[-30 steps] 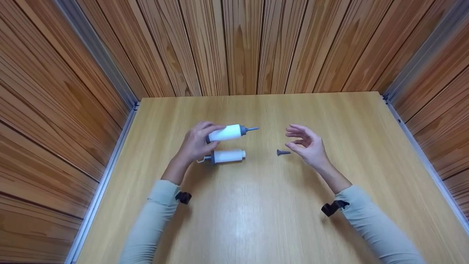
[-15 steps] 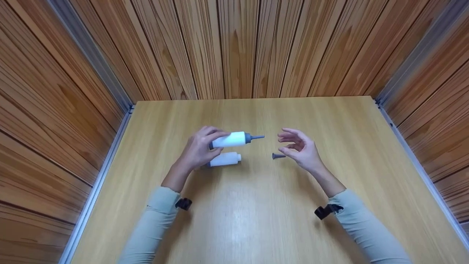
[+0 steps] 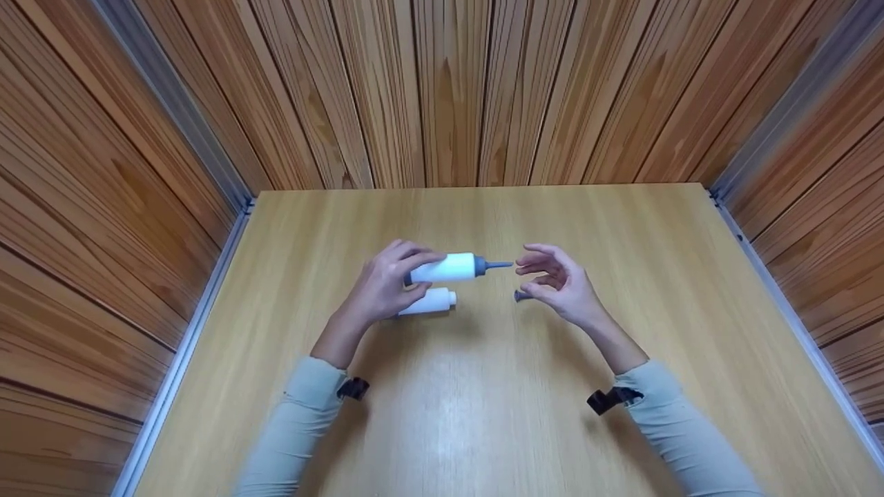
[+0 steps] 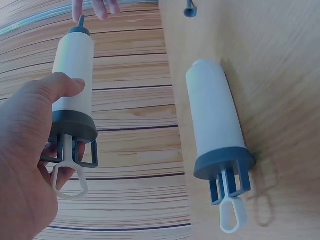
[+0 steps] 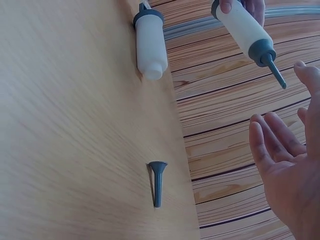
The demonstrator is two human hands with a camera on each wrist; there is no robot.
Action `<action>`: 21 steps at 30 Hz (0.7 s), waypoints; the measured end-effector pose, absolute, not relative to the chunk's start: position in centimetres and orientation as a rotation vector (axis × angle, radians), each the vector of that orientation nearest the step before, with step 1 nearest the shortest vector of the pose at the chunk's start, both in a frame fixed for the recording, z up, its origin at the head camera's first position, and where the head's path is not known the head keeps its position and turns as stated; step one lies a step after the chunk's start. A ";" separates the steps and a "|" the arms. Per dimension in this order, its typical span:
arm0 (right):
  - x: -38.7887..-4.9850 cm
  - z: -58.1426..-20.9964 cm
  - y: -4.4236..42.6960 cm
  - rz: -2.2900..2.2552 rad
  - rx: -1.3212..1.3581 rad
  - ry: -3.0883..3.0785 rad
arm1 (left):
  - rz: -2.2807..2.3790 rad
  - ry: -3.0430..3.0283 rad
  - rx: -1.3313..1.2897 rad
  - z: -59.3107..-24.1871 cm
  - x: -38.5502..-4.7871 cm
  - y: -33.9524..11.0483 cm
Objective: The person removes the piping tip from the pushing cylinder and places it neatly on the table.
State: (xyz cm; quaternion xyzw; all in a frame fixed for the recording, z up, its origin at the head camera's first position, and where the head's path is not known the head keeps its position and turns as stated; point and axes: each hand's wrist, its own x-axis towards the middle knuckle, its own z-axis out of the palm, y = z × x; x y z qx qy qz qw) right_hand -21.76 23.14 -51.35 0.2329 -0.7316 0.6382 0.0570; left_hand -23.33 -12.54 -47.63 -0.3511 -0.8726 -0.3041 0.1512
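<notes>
Wood-plank walls on three sides from where I stand. Pale wood surface between them, metal rails along its left and right edges. Person's two arms reach in from the near side, left sleeve and right sleeve both light-coloured.

Left hand: grasping the held tube near its capped end, thumb on the white body. Right hand: released, nothing in it, fingers loosely bent, thumb apart from them.

Held tube: up off the surface, lying roughly level, tip end toward the right hand. Second tube: same white body and dark cap, on its side on the surface, partly hidden by the left hand from above. Stubby white neck on its far end.

Black wrist cameras, one per arm.

Fitted nozzle: dark, slim, on the held tube; tip near the right fingers but apart from them. Loose nozzle: dark, flared one end, flat on the surface below the right hand.

White pull rings stick out behind both caps.
</notes>
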 end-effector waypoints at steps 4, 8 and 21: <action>-22.0 -51.3 22.8 1.944 0.717 -2.225 | -0.857 -2.486 -1.019 -47.5 -23.2 -12.1; -22.0 -51.4 22.4 1.980 0.763 -2.212 | -0.838 -2.492 -1.041 -47.5 -22.9 -11.7; -21.2 -51.5 21.4 1.944 0.815 -2.237 | -0.809 -2.473 -1.121 -47.6 -22.1 -10.7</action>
